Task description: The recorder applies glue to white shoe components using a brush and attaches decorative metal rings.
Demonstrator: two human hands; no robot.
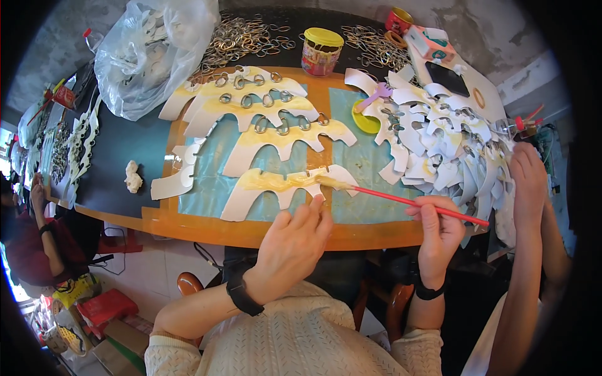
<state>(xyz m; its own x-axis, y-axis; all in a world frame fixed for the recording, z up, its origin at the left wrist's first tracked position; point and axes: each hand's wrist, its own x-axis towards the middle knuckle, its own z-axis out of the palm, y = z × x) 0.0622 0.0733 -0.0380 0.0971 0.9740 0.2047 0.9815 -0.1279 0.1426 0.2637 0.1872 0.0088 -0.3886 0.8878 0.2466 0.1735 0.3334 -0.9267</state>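
Seen from above, a person sits at a workbench with both forearms entering from the near edge. The right hand is closed around the red handle of a paintbrush, whose bristles touch the yellow glue on the nearest white cut-out. The left hand is loosely curled, fingertips pressing the near edge of that same cut-out; its palm is turned away, so anything beneath it is hidden. The cut-out lies near the middle of a pale blue mat on an orange board, with four similar glue-smeared shapes beyond it, the far ones bearing metal rings. At right, a heap of white cut-outs overlaps so thickly that single pieces are hard to tell apart, and another person's arm reaches into it, the hand partly buried. Far across the dark tabletop sit a yellow-lidded jar, loose rings and a clear plastic bag whose contents are blurred. The fisheye rim cuts off the left edge, where a seated person in red is only partly visible above a pale tiled floor.
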